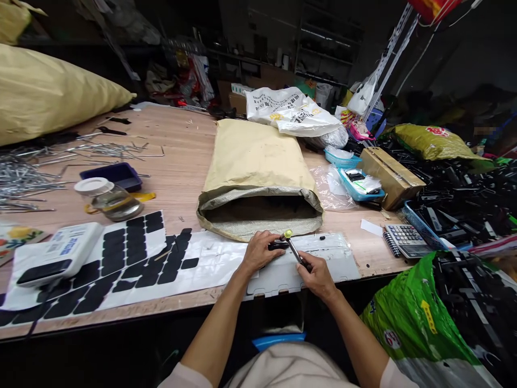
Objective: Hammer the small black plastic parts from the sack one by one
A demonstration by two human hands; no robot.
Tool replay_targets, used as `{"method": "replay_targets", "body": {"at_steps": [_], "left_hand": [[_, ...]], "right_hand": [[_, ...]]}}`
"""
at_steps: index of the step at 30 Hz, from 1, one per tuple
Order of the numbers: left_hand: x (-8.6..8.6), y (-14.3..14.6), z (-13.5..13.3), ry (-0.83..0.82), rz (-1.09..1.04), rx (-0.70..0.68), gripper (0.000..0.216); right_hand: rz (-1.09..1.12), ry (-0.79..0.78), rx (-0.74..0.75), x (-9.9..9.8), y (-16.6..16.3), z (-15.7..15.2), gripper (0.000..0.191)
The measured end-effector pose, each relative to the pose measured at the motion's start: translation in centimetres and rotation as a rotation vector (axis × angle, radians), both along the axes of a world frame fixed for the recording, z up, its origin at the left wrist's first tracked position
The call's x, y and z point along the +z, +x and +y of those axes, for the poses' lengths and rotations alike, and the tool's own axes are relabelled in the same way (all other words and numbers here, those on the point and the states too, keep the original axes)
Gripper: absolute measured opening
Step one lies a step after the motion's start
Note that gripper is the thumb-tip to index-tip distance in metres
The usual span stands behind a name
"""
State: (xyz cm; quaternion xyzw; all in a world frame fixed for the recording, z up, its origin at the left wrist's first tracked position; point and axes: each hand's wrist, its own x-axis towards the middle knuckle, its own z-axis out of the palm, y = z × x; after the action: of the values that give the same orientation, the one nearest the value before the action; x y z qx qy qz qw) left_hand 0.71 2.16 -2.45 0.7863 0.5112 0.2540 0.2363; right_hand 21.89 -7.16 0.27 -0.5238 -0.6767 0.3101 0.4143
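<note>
Right hand (319, 275) holds hammer (294, 248), left hand (258, 250) black part (277, 246) (sack (258, 161) beyond)

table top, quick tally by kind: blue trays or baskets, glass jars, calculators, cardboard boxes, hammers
blue trays or baskets: 4
glass jar: 1
calculator: 1
cardboard box: 1
hammer, in right hand: 1
total: 8

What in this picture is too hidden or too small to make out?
- Head view: small black part under the left hand, mostly covered by its fingers.
- Head view: dark-handled tool with yellow tip, lower end hidden in the right hand.
- Head view: open tan paper sack, inside lost in shadow.
- Head view: grey calculator, key labels too small.
</note>
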Motion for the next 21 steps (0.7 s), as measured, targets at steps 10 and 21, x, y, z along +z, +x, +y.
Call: {"method": "replay_targets", "body": {"at_steps": [10,21], "left_hand": [[-0.5,0.1,0.3,-0.002,0.039,-0.007,0.028],[-0.1,-0.2,0.4,-0.025,-0.028,-0.003,0.024]], "right_hand": [[-0.077,-0.014,-0.038,-0.9,0.9,-0.4,0.039],[0.375,-0.194,-0.156,-3.1,3.9,2.0,0.042]]}}
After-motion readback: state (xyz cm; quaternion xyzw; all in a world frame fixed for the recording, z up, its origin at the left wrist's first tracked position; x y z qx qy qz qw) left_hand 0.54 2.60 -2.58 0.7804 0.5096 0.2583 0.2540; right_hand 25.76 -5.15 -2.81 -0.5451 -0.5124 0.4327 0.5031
